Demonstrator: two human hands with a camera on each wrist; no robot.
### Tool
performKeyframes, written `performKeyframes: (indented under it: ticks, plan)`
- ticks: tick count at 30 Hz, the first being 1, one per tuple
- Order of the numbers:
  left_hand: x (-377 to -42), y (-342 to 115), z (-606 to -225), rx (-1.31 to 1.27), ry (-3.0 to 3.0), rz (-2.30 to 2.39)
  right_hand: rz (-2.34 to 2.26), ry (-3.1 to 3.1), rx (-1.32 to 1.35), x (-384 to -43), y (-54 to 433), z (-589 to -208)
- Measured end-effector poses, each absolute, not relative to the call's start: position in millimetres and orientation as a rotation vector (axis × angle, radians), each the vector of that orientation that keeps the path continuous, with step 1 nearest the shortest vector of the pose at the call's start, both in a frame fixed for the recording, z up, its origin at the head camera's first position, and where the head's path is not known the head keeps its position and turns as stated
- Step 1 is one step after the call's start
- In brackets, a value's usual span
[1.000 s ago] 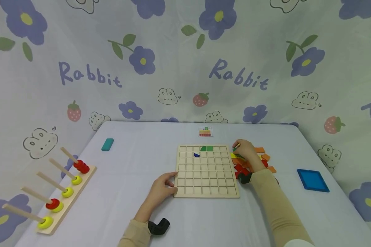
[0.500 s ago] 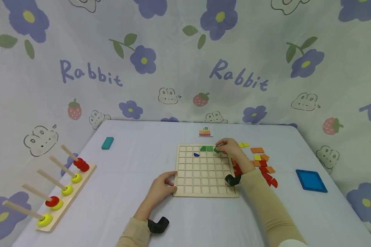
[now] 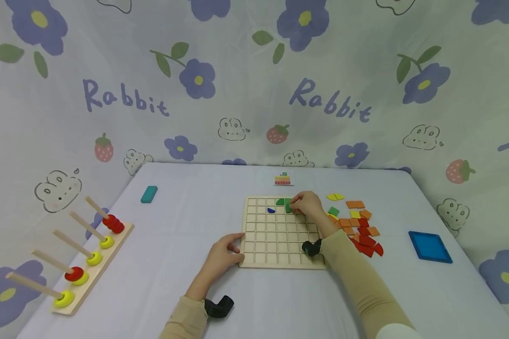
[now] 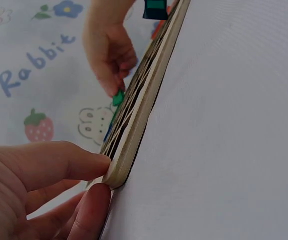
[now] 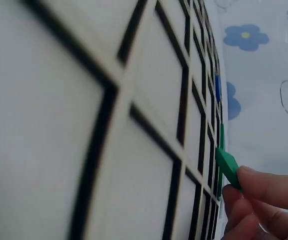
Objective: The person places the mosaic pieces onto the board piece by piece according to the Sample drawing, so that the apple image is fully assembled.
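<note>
My left hand (image 3: 221, 253) touches the left edge of a wooden grid board (image 3: 275, 242) with thumb and forefinger spread apart; the left wrist view shows both fingertips near the board's corner. Over the board's far side, my right hand (image 3: 309, 207) pinches a small green tile (image 5: 227, 165) between thumb and fingers. This tile is tilted against the grid in the right wrist view. Beside it, a green round-cornered piece (image 3: 280, 202) lies in the far row. A blue half-round piece (image 3: 271, 210) sits one row nearer and to the left.
Loose orange, red, yellow and green tiles (image 3: 366, 240) lie right of the board. A picture card (image 3: 283, 179) is behind it. Farther right is a blue tray (image 3: 430, 246). At left stand a teal block (image 3: 149, 194) and a peg rack (image 3: 93, 273) with red and yellow rings.
My right hand has moved left from the loose tiles to the board's far rows, carrying the green tile. My left hand stays at the board's left edge.
</note>
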State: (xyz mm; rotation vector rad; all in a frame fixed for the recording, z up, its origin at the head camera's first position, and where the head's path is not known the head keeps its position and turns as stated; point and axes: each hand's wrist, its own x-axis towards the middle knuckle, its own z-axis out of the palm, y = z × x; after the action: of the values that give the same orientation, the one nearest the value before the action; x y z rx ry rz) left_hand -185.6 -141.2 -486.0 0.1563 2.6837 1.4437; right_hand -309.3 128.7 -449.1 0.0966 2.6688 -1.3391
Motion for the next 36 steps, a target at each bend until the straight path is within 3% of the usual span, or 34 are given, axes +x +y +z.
performKeyframes:
  ticks: [16, 24, 36]
  plan:
    - [-185, -140, -486, 0.223, 2.693, 1.498, -1.007, 2.878, -0.024, -312, 128, -454]
    - [-187, -141, -484, 0.135, 2.682, 1.452, -1.338, 2.694, -0.041, -306, 143, -443]
    - [-189, -139, -489, 0.15, 2.69, 1.448, -1.598, 2.533, 0.263, -290, 211, -436]
